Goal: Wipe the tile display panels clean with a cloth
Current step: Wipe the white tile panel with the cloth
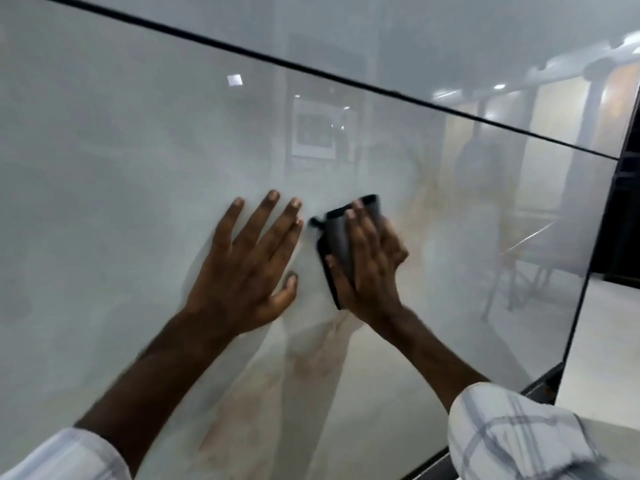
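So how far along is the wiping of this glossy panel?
Underway. The right hand presses a folded dark cloth against the glossy pale grey tile panel, while the left hand rests flat beside it. No finished area shows; the surface looks hazy all over. The panel above the dark seam remains untouched.

Tile panel fills the view. Left hand lies flat on the panel, just left of the cloth. Right hand lies over the cloth, on the panel. A seam crosses the panel above both hands. Panel edge stands well right of the cloth.
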`<state>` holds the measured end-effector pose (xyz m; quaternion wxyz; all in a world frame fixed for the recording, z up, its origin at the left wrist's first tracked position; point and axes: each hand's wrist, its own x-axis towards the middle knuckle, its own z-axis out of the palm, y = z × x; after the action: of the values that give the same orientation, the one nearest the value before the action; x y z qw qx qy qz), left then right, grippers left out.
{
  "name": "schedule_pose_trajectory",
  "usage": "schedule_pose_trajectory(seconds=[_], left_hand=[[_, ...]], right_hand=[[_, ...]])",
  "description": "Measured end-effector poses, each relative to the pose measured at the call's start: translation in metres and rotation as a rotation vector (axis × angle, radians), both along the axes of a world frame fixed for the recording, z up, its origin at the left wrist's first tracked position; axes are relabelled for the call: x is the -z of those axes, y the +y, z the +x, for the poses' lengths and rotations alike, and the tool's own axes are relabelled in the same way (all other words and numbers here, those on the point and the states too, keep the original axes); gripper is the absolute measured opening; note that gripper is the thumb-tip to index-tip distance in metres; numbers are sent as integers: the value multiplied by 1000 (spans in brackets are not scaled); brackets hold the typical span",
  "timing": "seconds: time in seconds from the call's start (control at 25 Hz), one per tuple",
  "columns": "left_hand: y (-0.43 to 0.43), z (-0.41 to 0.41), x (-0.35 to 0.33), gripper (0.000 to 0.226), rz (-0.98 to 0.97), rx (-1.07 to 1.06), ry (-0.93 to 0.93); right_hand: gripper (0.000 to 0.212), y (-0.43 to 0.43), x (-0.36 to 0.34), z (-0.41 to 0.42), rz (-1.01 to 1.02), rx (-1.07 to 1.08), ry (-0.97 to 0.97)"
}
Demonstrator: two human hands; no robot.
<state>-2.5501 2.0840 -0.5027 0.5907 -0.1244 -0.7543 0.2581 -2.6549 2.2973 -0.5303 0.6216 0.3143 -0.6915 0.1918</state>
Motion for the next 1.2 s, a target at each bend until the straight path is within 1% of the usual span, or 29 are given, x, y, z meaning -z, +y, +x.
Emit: schedule_pose_trajectory(seconds=[0.04,0.08,0.12,0.16,0.2,0.24,0.28,0.32,0.4,0.44,0.48,0.52,0.56,0.6,0.64,0.68,0.72,0.8,0.84,0.88,0.92,1.0,1.04,1.08,1.12,1.2], left_hand=[[-2,0,-1,72,-6,-9,10],[-2,0,2,71,-6,-12,9],[-1,1,5,71,2,-11,5],[-1,1,7,71,12,-2,-4],[0,1,7,71,20,11,-10],[0,2,6,71,28,20,-14],[0,2,6,71,34,21,-14],[-1,3,5,71,35,15,-11],[-1,3,3,71,22,-9,9],[-1,3,4,71,13,-20,14],[0,3,7,70,7,-24,10],[0,3,11,69,9,-26,6],[0,4,16,69,20,-27,2],[1,6,22,68,41,-26,-6],[3,8,30,69,67,-20,-21],[6,11,40,69,93,-14,-41],[10,13,53,70,111,-8,-63],[16,16,85,73,112,-19,-100],[18,17,102,75,107,-37,-122],[19,18,117,78,106,-54,-138],[19,17,128,81,108,-71,-146],[20,16,139,83,119,-80,-147],[20,15,140,83,122,-82,-138],[19,14,139,83,121,-87,-135],[19,13,139,83,114,-91,-132],[19,12,137,81,104,-102,-122]], right_hand=[[62,13,-2,-5,164,24,126],[61,32,-3,-13,210,30,171],[60,49,-4,-23,119,7,135],[61,61,-7,-30,-102,-24,0],[64,64,-5,-32,-379,-22,-170],[67,57,2,-28,-588,6,-298],[68,42,13,-22,-630,48,-341],[66,27,28,-17,-519,76,-288],[62,18,50,-9,-83,45,-41],[63,28,47,-15,66,27,70],[63,43,38,-21,117,-17,115],[63,52,30,-25,59,-56,96],[62,56,25,-28,-81,-52,8],[64,50,24,-25,-253,-7,-112],[65,38,31,-19,-360,54,-182],[66,23,40,-10,-356,92,-174],[65,11,55,-4,-216,85,-102],[63,15,72,-2,219,-26,172],[62,31,71,-12,315,-65,258],[62,49,68,-25,281,-89,243],[62,62,63,-38,102,-88,129],[65,74,63,-47,-451,-31,-235],[67,66,73,-42,-609,6,-337],[67,54,85,-31,-617,19,-336],[64,41,104,-20,-467,9,-251],[59,27,141,-2,3,-74,-7]])
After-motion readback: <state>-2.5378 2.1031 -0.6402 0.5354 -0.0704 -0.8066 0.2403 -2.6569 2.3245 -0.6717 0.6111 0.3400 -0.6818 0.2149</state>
